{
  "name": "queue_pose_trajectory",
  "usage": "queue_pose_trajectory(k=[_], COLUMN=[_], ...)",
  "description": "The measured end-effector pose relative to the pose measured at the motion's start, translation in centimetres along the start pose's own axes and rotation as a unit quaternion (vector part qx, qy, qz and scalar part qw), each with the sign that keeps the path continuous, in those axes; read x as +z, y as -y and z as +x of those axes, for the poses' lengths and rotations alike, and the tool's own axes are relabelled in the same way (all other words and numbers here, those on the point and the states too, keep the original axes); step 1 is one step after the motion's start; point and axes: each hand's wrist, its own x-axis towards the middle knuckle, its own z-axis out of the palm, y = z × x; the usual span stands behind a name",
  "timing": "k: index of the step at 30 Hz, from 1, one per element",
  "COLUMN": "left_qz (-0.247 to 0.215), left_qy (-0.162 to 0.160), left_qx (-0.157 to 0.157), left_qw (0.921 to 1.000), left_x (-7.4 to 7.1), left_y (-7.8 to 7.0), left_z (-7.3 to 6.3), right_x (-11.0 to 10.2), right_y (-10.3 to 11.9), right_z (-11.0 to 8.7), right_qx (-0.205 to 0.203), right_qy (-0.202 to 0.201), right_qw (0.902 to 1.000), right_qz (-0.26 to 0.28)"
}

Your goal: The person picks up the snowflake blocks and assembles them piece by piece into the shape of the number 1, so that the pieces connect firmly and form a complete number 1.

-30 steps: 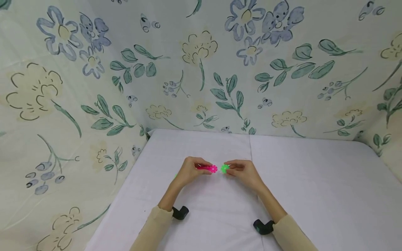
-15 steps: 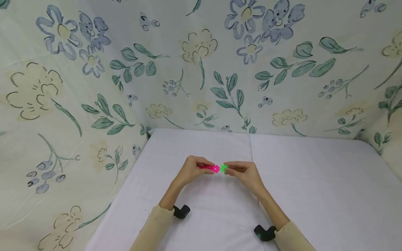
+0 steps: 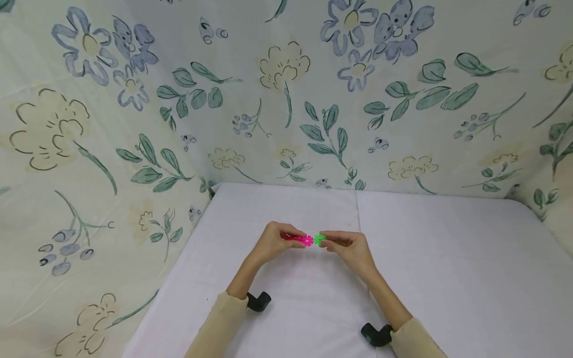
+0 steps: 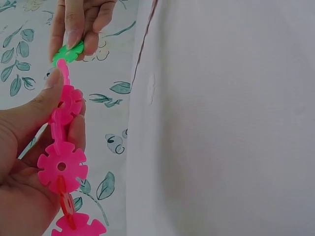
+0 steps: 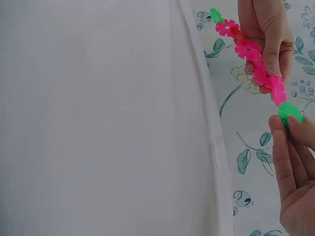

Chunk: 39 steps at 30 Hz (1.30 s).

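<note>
In the head view my left hand point(image 3: 268, 244) and right hand point(image 3: 355, 251) face each other above the table. The left one grips a chain of interlocking plastic snowflake discs point(image 4: 62, 167), mostly pink with a red one among them, between thumb and fingers. At the chain's far end sits a green disc point(image 5: 215, 15), seen in the right wrist view. A separate green snowflake disc point(image 5: 290, 114) is pinched by the right thumb and fingers. Its edge meets the end pink disc point(image 5: 278, 91); whether their slots interlock I cannot tell.
A white cloth covers the table point(image 3: 447, 263). Floral fabric point(image 3: 286, 99) hangs behind it and along the left side. Black wrist-worn devices point(image 3: 377, 334) sit at both sleeve cuffs.
The pink chain and the green disc were apart a second ago. My left hand moved slightly right and the gap closed by half a second ago; since then almost nothing has moved.
</note>
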Motion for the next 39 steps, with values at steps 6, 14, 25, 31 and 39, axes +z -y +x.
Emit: queue_pose_trajectory(k=[6,14,25,31,39], left_qz=[0.005,-0.004,-0.018,-0.009,0.003], left_qy=[0.008,0.012,0.010,0.012,0.035], left_qx=[0.000,-0.007,0.018,0.024,0.014], left_qw=[1.0000,0.9999,0.9996,0.9996,0.9993], left_x=[0.1,0.2,0.3,0.3,0.1], left_y=[-0.2,-0.2,-0.6,-1.0,-1.0], left_z=[0.3,0.3,0.1,0.2,0.4], right_x=[0.2,0.5,0.9,1.0,1.1], right_y=[-0.1,-0.3,0.0,0.0,-0.1], right_z=[0.0,-0.2,-0.3,-0.3,-0.3], right_qx=[-0.008,-0.042,-0.082,-0.085,-0.068], right_qy=[-0.012,-0.028,-0.039,-0.039,-0.035], right_qw=[0.9999,0.9987,0.9958,0.9955,0.9970], right_qz=[0.006,0.006,0.012,0.011,0.007])
